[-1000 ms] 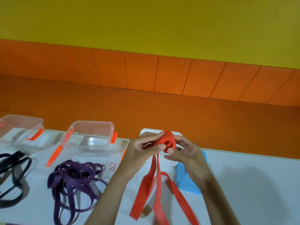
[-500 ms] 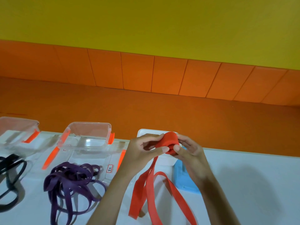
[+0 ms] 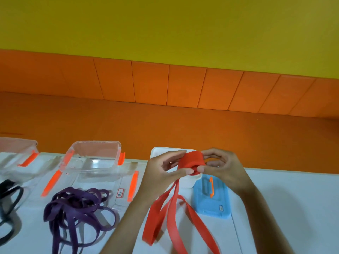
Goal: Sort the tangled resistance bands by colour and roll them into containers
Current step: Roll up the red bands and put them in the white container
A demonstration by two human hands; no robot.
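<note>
**Figure: Red band held as a partial roll over the desk**

I am viewing 2 bare hands working above the middle of the white desk (image 3: pixel 284 208). The left hand (image 3: pixel 165 171) is pinching the coiled part of the red band (image 3: pixel 190 160) between thumb and fingertips, so its grip is closing on the roll's left side. The right hand (image 3: pixel 225 169) is curling round the roll's right side, with the thumb pressing at the front and the fingers arching over the top. Its grip is likewise closing on the band. In this view the roll is overlapping the rim of a white container (image 3: pixel 172 148). The band's uncoiled lengths are trailing down onto the desk toward the near edge.

Just right of these tails, a blue lid (image 3: pixel 207 204) carrying an orange clip is lying flat. To the left, loose purple bands (image 3: pixel 77 208) are lying heaped in front of a clear container (image 3: pixel 95 156) with orange latches, beside a clear lid (image 3: pixel 121 182). At the far left, black bands (image 3: pixel 9 198) are lying before a second clear container (image 3: pixel 16 149). The frame is cutting off part of both.
</note>
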